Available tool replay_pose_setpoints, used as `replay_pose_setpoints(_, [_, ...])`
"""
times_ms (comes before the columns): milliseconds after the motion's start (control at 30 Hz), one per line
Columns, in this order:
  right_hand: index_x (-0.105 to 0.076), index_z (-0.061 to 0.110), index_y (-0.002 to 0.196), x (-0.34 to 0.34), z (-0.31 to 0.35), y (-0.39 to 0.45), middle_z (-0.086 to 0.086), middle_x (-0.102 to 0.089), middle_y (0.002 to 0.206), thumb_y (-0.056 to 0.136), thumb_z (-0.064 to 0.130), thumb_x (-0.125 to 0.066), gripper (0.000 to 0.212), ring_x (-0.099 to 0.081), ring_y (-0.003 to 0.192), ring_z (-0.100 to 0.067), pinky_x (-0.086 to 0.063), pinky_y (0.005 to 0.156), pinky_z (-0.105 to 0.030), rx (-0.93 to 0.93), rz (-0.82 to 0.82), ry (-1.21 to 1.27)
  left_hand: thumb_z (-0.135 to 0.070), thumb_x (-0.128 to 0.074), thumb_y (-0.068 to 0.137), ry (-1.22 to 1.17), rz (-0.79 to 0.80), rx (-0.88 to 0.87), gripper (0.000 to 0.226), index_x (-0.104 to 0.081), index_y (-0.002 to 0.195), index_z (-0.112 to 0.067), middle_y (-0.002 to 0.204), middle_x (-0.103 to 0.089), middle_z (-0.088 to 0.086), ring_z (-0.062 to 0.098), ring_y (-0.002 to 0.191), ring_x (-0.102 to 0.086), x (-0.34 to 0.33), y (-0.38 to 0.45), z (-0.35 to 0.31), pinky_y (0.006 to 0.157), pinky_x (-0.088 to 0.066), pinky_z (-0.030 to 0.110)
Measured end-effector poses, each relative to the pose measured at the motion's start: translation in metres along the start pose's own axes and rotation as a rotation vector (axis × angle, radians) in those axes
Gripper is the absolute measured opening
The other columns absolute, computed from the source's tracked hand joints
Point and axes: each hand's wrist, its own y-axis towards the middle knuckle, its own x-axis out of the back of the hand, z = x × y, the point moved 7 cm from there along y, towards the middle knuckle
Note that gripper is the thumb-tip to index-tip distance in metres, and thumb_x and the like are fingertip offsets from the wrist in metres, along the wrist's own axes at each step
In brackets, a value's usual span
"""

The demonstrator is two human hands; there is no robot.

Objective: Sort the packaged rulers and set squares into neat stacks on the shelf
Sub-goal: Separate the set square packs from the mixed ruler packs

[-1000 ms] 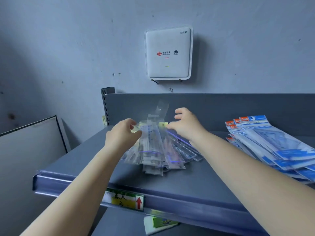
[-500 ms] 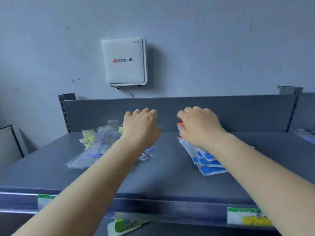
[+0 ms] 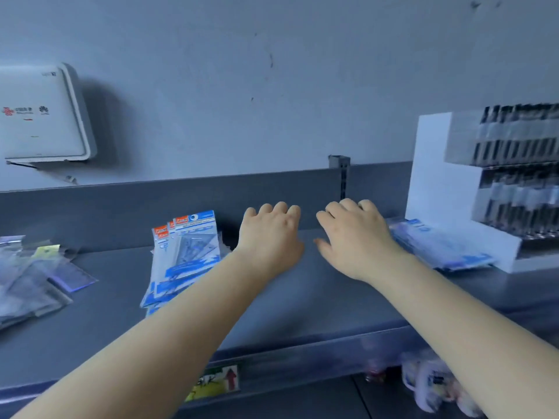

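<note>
Nearest to me, at six o'clock, a yellow price label [image 3: 216,384] sits on the front lip of the grey shelf [image 3: 302,300], and some blurred packets hang below at five o'clock. Both my forearms reach out over the shelf. My left hand [image 3: 269,237] hovers palm-down near the middle, fingers loosely curled at the knuckles, holding nothing. My right hand [image 3: 354,237] lies just beside it, at about one o'clock, fingers relaxed and spread forward, thumb out toward the left hand, also empty; whether it touches the shelf I cannot tell.

At nine o'clock lies a loose heap of clear ruler packs [image 3: 33,279], fanned and overlapping. At ten o'clock, just left of my left wrist, a leaning stack of blue-and-white set square packs [image 3: 187,252] runs back to the shelf's rear panel. At two o'clock another blue pack [image 3: 438,246] lies flat beside my right wrist, against a white display stand [image 3: 435,189] of dark pens. Farthest, at ten o'clock, a white router box [image 3: 42,116] hangs on the wall.
</note>
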Motion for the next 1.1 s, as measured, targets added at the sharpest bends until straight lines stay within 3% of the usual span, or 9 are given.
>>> replay_pose_setpoints(367, [-0.045,0.019,0.132,-0.060,-0.149,-0.057,-0.001,-0.049,0.131,0.094,0.041,-0.040,0.044,-0.044,0.120,-0.024,-0.032,0.099,-0.034,-0.242,0.179,0.174,-0.048,-0.042,0.093,-0.093,0.196,-0.100,0.051,-0.040,0.133,-0.018,0.129,-0.048,0.000,0.024,0.120,-0.045,-0.045,0.039,-0.119,0.096,-0.032,0.034])
replay_pose_setpoints(533, [-0.045,0.016,0.128,-0.090,-0.186,-0.067,-0.005,-0.051,0.129,0.095,0.045,-0.038,0.044,-0.050,0.115,-0.028,-0.038,0.087,-0.034,-0.339,0.358,0.190,-0.053,-0.039,0.093,-0.218,0.340,-0.133,0.054,-0.040,0.136,-0.022,0.137,-0.046,-0.001,0.023,0.127,-0.040,-0.070,0.057,-0.154,0.102,-0.030,0.037])
replay_pose_setpoints(667, [-0.045,0.017,0.107,-0.112,-0.188,-0.069,-0.007,-0.055,0.121,0.095,0.049,-0.033,0.036,-0.054,0.107,-0.028,-0.042,0.084,-0.037,-0.298,0.476,0.243,-0.056,-0.033,0.094,-0.271,0.459,-0.178,0.052,-0.038,0.139,-0.031,0.143,-0.041,-0.008,0.020,0.133,-0.034,-0.092,0.057,-0.163,0.107,-0.026,0.039])
replay_pose_setpoints(833, [-0.045,0.020,0.110,-0.113,-0.177,-0.062,-0.003,-0.054,0.123,0.094,0.053,-0.032,0.039,-0.052,0.108,-0.029,-0.034,0.072,-0.033,-0.258,0.442,0.200,-0.056,-0.036,0.093,-0.289,0.515,-0.157,0.050,-0.038,0.139,-0.036,0.146,-0.039,-0.012,0.016,0.134,-0.036,-0.096,0.059,-0.139,0.109,-0.027,0.035])
replay_pose_setpoints(1000, [-0.036,0.025,0.081,-0.109,-0.157,-0.052,-0.001,-0.056,0.118,0.091,0.052,-0.040,0.029,-0.043,0.094,-0.027,-0.031,0.072,-0.033,-0.254,0.426,0.278,-0.055,-0.042,0.091,-0.332,0.546,-0.135,0.052,-0.035,0.140,-0.040,0.147,-0.037,-0.014,0.015,0.133,-0.037,-0.097,0.053,-0.116,0.108,-0.029,0.032])
replay_pose_setpoints(1100, [-0.048,0.022,0.112,-0.109,-0.143,-0.046,0.001,-0.054,0.126,0.088,0.053,-0.046,0.039,-0.045,0.104,-0.028,-0.036,0.078,-0.034,-0.278,0.433,0.343,-0.053,-0.049,0.088,-0.371,0.497,-0.108,0.040,-0.051,0.126,-0.039,0.132,-0.052,-0.013,0.015,0.121,-0.048,-0.095,0.050,-0.103,0.101,-0.039,0.031])
